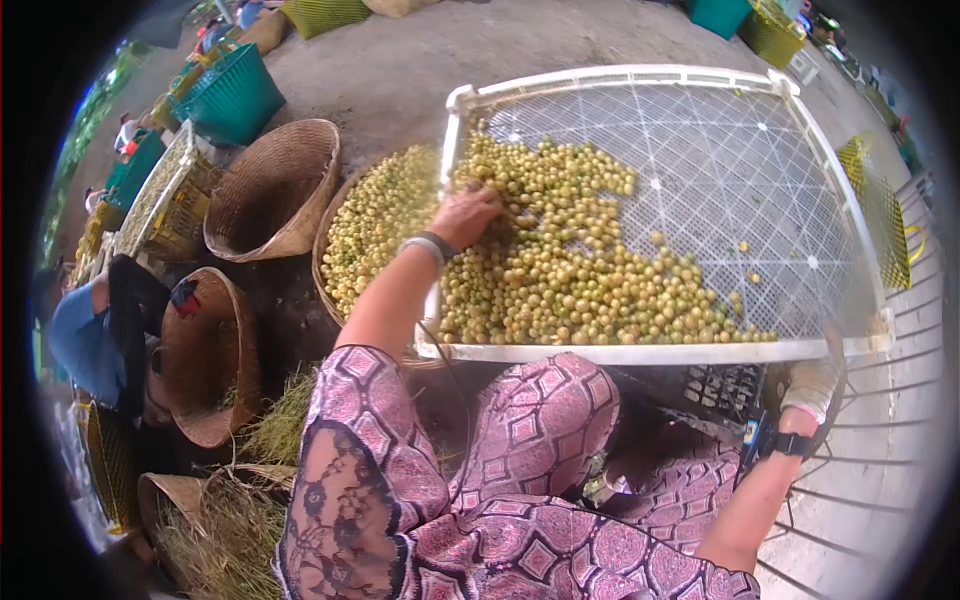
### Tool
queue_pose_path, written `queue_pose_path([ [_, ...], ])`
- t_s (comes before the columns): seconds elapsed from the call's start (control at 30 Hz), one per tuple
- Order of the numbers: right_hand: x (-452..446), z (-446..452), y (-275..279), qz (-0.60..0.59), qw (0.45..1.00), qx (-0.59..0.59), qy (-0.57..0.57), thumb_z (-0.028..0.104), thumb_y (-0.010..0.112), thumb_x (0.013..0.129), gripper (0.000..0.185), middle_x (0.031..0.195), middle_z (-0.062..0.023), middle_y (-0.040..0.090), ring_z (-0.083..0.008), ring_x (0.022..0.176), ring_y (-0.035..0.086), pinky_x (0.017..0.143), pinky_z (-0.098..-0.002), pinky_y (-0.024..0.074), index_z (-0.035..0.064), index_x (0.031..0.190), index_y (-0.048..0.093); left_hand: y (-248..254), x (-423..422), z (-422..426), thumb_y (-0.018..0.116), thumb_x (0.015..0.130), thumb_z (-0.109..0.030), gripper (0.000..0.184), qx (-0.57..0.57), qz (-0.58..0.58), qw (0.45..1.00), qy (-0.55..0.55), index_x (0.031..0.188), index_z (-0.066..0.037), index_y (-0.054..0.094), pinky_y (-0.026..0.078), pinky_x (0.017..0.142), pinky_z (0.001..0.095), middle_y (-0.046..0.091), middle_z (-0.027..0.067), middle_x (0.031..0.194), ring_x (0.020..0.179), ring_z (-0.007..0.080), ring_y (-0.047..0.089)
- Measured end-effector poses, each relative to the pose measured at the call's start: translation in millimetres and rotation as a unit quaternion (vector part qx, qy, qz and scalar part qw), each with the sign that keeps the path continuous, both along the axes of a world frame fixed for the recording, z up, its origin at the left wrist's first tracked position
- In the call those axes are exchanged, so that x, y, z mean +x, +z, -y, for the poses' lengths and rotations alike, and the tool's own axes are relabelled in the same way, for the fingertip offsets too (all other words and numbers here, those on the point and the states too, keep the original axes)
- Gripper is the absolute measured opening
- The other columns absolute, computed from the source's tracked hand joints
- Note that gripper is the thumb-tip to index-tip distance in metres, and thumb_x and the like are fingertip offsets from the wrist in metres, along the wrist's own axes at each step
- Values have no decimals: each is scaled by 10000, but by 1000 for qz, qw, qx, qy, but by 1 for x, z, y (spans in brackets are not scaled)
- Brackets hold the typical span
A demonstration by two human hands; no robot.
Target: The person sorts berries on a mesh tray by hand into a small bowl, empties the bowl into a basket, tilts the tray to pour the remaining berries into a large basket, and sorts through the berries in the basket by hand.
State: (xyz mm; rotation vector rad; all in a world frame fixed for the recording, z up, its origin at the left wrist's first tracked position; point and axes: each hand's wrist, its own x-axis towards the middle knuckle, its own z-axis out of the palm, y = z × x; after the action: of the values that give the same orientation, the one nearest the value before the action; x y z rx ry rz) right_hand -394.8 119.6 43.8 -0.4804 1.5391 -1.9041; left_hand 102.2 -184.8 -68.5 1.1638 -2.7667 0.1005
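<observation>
A white mesh tray (640, 352) lies tilted across the view, with small round yellow-green fruits (560, 290) heaped over its left and lower part. Among the fruits near the tray's left rim is my left hand (468, 214), its fingers bent down and partly hidden, so what they hold cannot be made out. My right hand (812, 385) is at the tray's lower right corner; its fingers are blurred and mostly hidden by the rim. Beyond the left rim stands a round basket full of the same fruits (375, 225).
Two empty woven baskets (275, 190) (210, 360) stand at the left, near a person in blue (85, 335). Dry stalks (225, 530) fill a basket at the lower left. Green crates (230, 95) are at the upper left. Metal bars (915, 400) run along the right.
</observation>
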Motion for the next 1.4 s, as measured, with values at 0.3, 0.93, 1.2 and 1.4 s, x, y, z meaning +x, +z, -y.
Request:
queue_pose_path([
  [0.3, 6, 5, 4, 9, 999, -17, -42, 252, 662, 791, 482, 1162, -120, 572, -293, 1030, 543, 924, -472, 423, 36, 1198, 518, 44, -98, -35, 468, 830, 20, 399, 38, -53, 998, 26, 1188, -87, 608, 223, 1110, 584, 427, 154, 1394, 1259, 282, 446],
  [0.93, 28, 4, 18, 22, 998, -35, -48, 212, 647, 795, 483, 1174, -129, 573, -300, 1042, 552, 907, -476, 453, 23, 1218, 509, 64, -279, -147, 604, 818, -174, 124, 186, -260, 836, -446, 924, -131, 651, 372, 960, 506, 562, 65, 1176, 1184, 324, 479],
  [1.2, 31, 4, 21, 10, 998, -31, -45, 278, 645, 807, 471, 1210, -127, 582, -309, 1066, 565, 925, -505, 458, 36, 1196, 537, 39, -183, -126, 630, 787, -188, 114, 85, -238, 849, -465, 886, -134, 648, 309, 1020, 476, 556, 45, 1134, 1137, 255, 472],
  [1.4, 11, -1, 5, -53, 998, 7, -40, 288, 647, 809, 503, 1230, -134, 573, -317, 1076, 561, 933, -519, 446, 34, 1225, 523, 29, -136, -104, 653, 739, -170, 142, 13, -196, 879, -435, 873, -125, 636, 349, 976, 479, 547, 41, 1084, 1114, 249, 489],
])
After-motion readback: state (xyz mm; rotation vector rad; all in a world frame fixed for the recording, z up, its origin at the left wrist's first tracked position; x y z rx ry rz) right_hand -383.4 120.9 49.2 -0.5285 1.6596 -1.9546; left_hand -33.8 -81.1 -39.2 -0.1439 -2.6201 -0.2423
